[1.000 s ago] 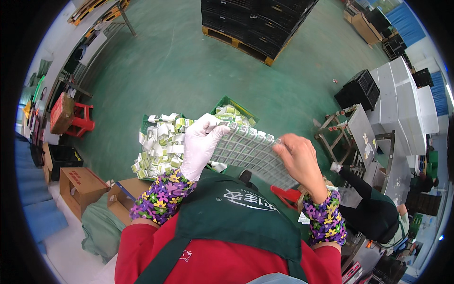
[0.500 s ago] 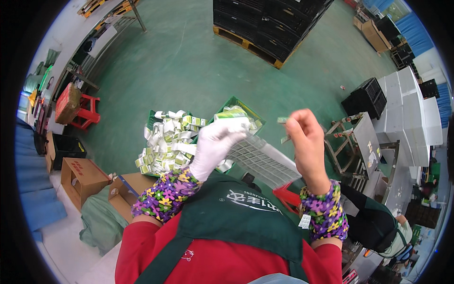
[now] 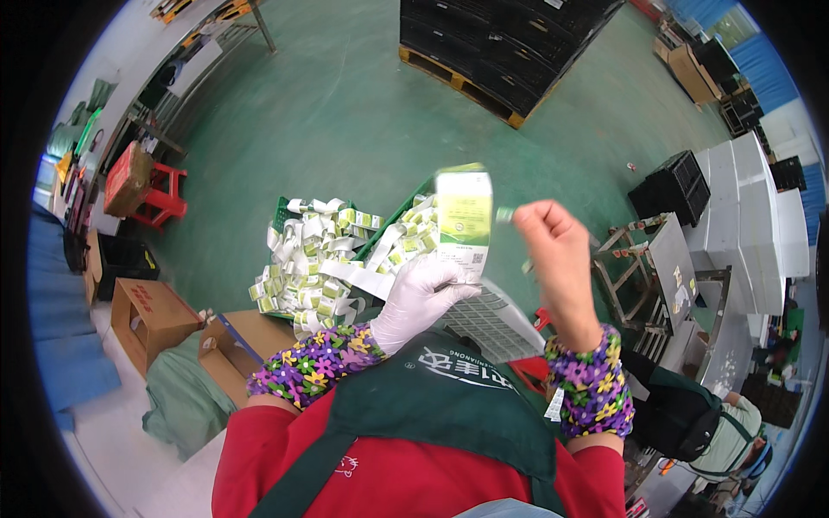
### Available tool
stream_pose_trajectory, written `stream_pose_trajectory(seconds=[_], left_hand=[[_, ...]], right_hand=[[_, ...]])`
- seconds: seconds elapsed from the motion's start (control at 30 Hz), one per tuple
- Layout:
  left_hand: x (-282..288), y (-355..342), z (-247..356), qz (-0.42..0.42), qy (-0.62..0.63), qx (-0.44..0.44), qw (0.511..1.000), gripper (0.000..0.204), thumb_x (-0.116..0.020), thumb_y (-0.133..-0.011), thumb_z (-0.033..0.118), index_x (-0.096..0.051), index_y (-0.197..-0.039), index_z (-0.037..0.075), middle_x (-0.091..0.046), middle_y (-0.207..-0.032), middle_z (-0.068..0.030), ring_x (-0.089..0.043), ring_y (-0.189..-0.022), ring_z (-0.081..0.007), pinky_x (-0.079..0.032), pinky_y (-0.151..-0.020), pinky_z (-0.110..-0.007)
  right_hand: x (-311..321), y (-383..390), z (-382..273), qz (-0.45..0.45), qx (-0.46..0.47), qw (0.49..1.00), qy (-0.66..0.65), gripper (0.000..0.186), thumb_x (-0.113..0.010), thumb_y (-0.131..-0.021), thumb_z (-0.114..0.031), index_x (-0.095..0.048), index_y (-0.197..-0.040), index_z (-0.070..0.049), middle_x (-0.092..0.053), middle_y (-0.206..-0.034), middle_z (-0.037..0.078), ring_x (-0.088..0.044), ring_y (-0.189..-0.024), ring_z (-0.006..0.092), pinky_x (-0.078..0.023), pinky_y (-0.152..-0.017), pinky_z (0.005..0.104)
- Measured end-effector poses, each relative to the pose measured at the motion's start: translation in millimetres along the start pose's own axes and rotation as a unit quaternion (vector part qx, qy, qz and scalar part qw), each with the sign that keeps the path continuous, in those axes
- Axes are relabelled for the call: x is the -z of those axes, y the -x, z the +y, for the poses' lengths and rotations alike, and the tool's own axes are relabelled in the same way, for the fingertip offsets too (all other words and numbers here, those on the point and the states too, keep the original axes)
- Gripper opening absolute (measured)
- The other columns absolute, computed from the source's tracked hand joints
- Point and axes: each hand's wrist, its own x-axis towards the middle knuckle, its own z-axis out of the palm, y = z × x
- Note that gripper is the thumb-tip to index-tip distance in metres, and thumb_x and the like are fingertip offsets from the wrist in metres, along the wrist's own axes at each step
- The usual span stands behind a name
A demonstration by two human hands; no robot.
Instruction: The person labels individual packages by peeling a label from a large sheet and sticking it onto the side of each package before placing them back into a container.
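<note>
My left hand point(image 3: 419, 298), in a white glove, is closed on the lower end of a green-and-white printed paper label point(image 3: 465, 207), which stands upright. The same hand also grips a sheet of small stickers point(image 3: 501, 324), which slants down to the right beneath the label. My bare right hand point(image 3: 557, 250) is raised just right of the label, fingers pinched. A small green sticker point(image 3: 505, 214) shows at its fingertips. Another small green piece point(image 3: 528, 266) hangs by its lower fingers, blurred.
Past my left hand, green crates point(image 3: 281, 214) hold heaps of similar labels point(image 3: 306, 259). Cardboard boxes point(image 3: 151, 324) and a red stool point(image 3: 164, 194) are at left. Black crates point(image 3: 492, 43) stand on a pallet ahead. A metal-framed stand point(image 3: 665, 268) and another person point(image 3: 691, 423) are at right.
The printed label now stands upright in my left hand, its face showing; before, it was mostly hidden behind the glove. The sticker sheet has dropped lower. My right hand stays pinched.
</note>
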Motion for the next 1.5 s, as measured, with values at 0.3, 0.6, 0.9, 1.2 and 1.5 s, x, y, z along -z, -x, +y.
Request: stream_pose_trajectory(seconds=[0.3,0.6,0.9,1.2,1.5], left_hand=[[-2.4,-0.8,4.0,0.036,-0.043,-0.081,0.995,0.018,-0.083,-0.072,0.021,-0.071,-0.082,0.013,-0.065,-0.074,-0.0055,-0.060,-0.069,-0.0267,-0.045,-0.065,-0.038],[0.1,5.8,9.0,-0.091,-0.038,-0.055,0.994,0.016,-0.082,-0.075,0.019,-0.072,-0.083,0.010,-0.067,-0.073,-0.0053,-0.062,-0.063,-0.0195,-0.046,-0.063,-0.034],[1.9,2.1,11.6,-0.033,0.050,0.078,0.995,0.016,-0.078,-0.081,0.012,-0.072,-0.091,0.001,-0.066,-0.072,-0.0087,-0.061,-0.064,-0.0162,-0.047,-0.061,-0.031],[5.3,-2.9,13.3,-0.016,-0.039,-0.051,0.998,0.015,-0.081,-0.076,0.020,-0.072,-0.082,0.009,-0.065,-0.070,-0.0048,-0.058,-0.065,-0.0253,-0.044,-0.066,-0.038],[-1.1,13.9,8.6,-0.085,0.046,0.079,0.992,0.016,-0.080,-0.078,0.018,-0.069,-0.078,0.007,-0.060,-0.069,-0.0064,-0.058,-0.064,-0.0228,-0.045,-0.064,-0.036]], right_hand=[[-8.6,11.8,22.8,-0.019,-0.025,0.986,0.161,0.025,-0.071,-0.090,-0.023,-0.064,-0.085,0.000,-0.057,-0.069,-0.007,-0.047,-0.061,0.0016,-0.037,-0.054,0.0223],[9.8,-22.9,5.6,-0.094,-0.004,0.992,-0.080,0.017,-0.065,-0.096,-0.018,-0.064,-0.096,-0.001,-0.066,-0.086,0.000,-0.054,-0.074,0.0051,-0.044,-0.068,0.0226],[-3.5,14.9,22.2,-0.027,0.002,0.998,0.054,0.024,-0.063,-0.091,-0.008,-0.063,-0.113,0.002,-0.062,-0.087,-0.006,-0.048,-0.068,0.0013,-0.040,-0.061,0.0187],[0.8,7.3,24.0,-0.024,0.140,0.934,0.328,0.019,-0.072,-0.086,-0.018,-0.064,-0.091,-0.002,-0.069,-0.083,0.010,-0.067,-0.080,0.0238,-0.050,-0.075,0.0351],[28.5,-36.7,19.7,-0.035,-0.027,0.999,-0.018,0.022,-0.064,-0.095,-0.020,-0.063,-0.106,-0.001,-0.063,-0.085,-0.003,-0.054,-0.080,0.0048,-0.043,-0.070,0.0213]])
